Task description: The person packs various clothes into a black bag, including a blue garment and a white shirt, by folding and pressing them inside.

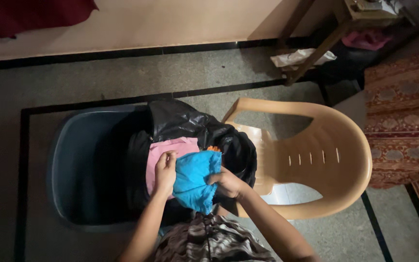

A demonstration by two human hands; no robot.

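Both my hands hold a bright blue cloth (193, 178) over a black plastic bag (185, 123). My left hand (165, 171) pinches the cloth's left edge near its top. My right hand (226, 183) grips its right side. A pink cloth (173, 147) lies flat under the blue one, on top of the bag. The bag sits in the right part of a large dark blue tub (81, 160). A small orange bit (214, 148) shows at the blue cloth's upper right corner.
A beige plastic chair (333, 165) lies tipped on the floor right of the tub. A patterned red bedcover (403, 116) is at the far right. Wooden furniture legs (316, 48), a white bag and pink cloth stand at the back right. A wall runs along the top.
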